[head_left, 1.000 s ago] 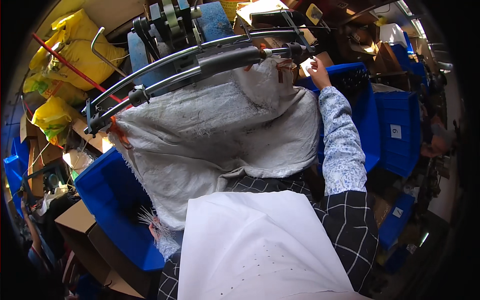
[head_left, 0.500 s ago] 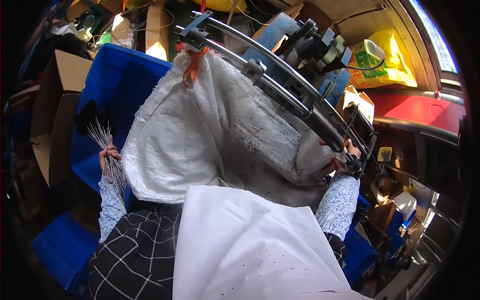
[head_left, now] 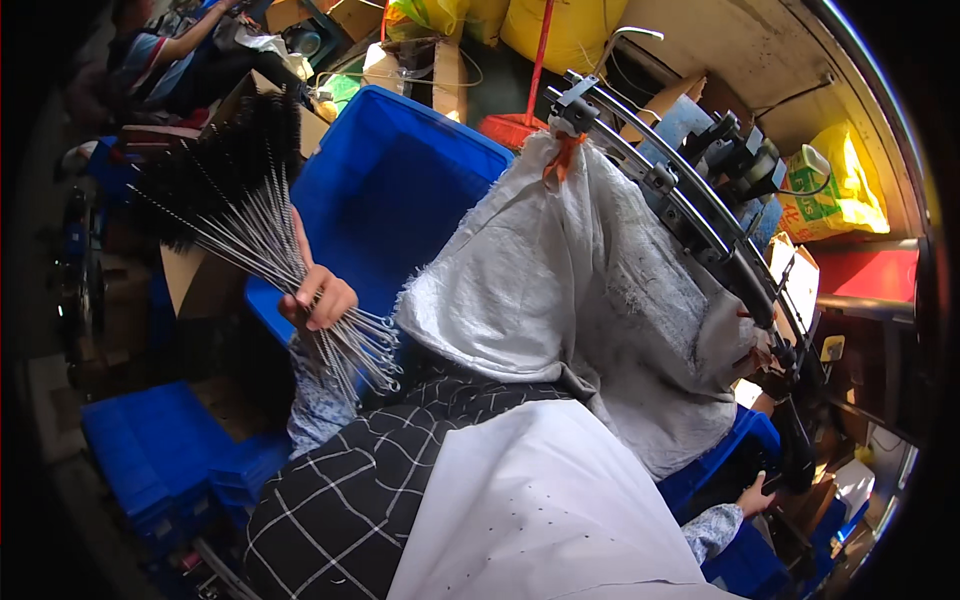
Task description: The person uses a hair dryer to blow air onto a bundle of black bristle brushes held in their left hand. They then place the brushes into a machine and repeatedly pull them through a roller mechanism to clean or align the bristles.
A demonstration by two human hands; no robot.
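My left hand is closed round a thick bundle of wire brushes, raised in front of the large blue bin. Their black bristle heads fan out to the upper left, and the looped ends of the twisted wire stems stick out below my fist. Low on the right, my right hand reaches beside a blue bin and the lower end of the machine's dark arm. Its thumb points up, but the other fingers are mostly hidden. A whitish woven sack hangs from the machine's metal rails.
White cloth and checked fabric cover my lap. Blue crates stand low on the left. A cardboard box is behind the brushes. Beyond the bin are a red dustpan and yellow sacks. Another person sits far left.
My left hand has lifted the brush bundle up from the bin's side, bringing the bristle heads into full view. My right hand has left the machine's handle and gone down right. The view has turned left.
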